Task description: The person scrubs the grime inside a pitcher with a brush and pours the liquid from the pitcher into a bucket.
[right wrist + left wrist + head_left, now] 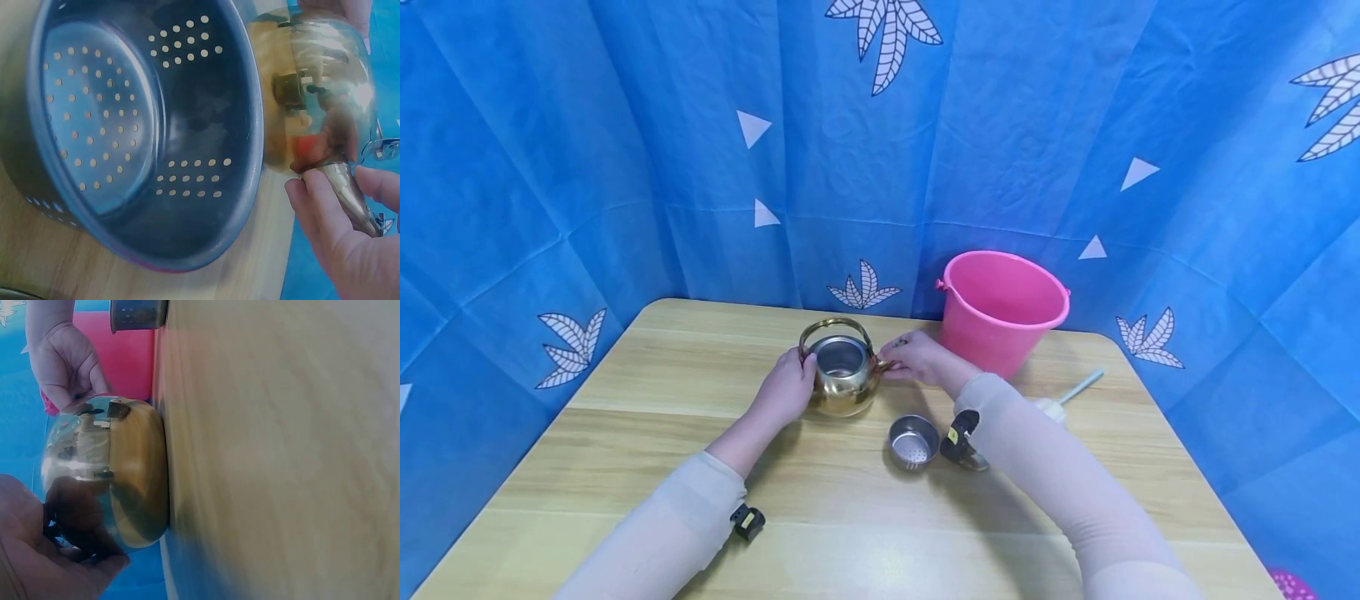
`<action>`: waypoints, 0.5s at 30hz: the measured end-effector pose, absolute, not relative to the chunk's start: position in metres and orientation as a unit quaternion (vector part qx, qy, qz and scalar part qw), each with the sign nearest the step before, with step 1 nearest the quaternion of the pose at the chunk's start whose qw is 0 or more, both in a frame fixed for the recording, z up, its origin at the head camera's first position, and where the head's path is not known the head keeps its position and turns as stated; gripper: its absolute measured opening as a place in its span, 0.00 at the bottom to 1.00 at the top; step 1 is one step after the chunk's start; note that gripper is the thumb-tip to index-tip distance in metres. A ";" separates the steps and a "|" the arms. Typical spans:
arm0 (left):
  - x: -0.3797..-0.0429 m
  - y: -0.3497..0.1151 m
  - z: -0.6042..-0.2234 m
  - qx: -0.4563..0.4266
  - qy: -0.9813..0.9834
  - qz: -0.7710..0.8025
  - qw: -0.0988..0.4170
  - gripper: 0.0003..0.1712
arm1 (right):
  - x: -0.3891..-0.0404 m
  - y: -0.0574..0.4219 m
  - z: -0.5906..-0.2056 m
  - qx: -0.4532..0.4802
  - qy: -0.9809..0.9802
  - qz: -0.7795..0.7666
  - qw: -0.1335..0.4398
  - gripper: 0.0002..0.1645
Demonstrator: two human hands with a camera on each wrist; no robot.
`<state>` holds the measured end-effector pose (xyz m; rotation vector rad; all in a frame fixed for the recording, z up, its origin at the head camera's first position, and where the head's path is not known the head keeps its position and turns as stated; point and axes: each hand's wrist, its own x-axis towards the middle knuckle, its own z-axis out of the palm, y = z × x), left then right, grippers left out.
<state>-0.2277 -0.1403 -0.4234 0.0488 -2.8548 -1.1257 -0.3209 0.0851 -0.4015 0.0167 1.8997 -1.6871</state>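
Note:
A shiny gold teapot [844,402] with an upright hoop handle stands on the table, its top uncovered and its grey metal inside showing. My left hand [787,385] holds the pot's left side near the foot of the handle, thumb towards the rim. On the other side, my right hand [920,358] pinches the spout [342,187] between thumb and fingers. A small metal strainer [913,442] with rows of holes sits upright nearer to me, apart from both hands. The left fingertips are partly hidden behind the pot.
Behind the right hand stands a pink bucket [1000,333]. A pale blue stick [1082,385] with a white end lies to its right, partly covered by my right sleeve. Next to the right wrist camera, a shiny metal piece [977,462] shows only in part. Blue curtains [865,167] surround the table.

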 end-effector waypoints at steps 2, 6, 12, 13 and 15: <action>-0.228 -0.141 -0.423 0.019 -0.928 -0.370 0.033 0.33 | -0.320 0.085 -0.400 0.010 0.710 -0.638 0.296 0.14; -0.228 -0.142 -0.424 0.023 -0.927 -0.372 0.028 0.31 | -0.317 0.085 -0.399 0.014 0.709 -0.640 0.295 0.14; -0.228 -0.142 -0.422 0.019 -0.925 -0.379 0.021 0.30 | -0.317 0.085 -0.400 0.023 0.706 -0.645 0.291 0.15; -0.228 -0.143 -0.422 0.020 -0.924 -0.381 0.020 0.30 | -0.317 0.085 -0.401 0.026 0.705 -0.646 0.290 0.15; -0.228 -0.143 -0.421 0.022 -0.924 -0.382 0.015 0.30 | -0.317 0.084 -0.402 0.028 0.704 -0.648 0.290 0.14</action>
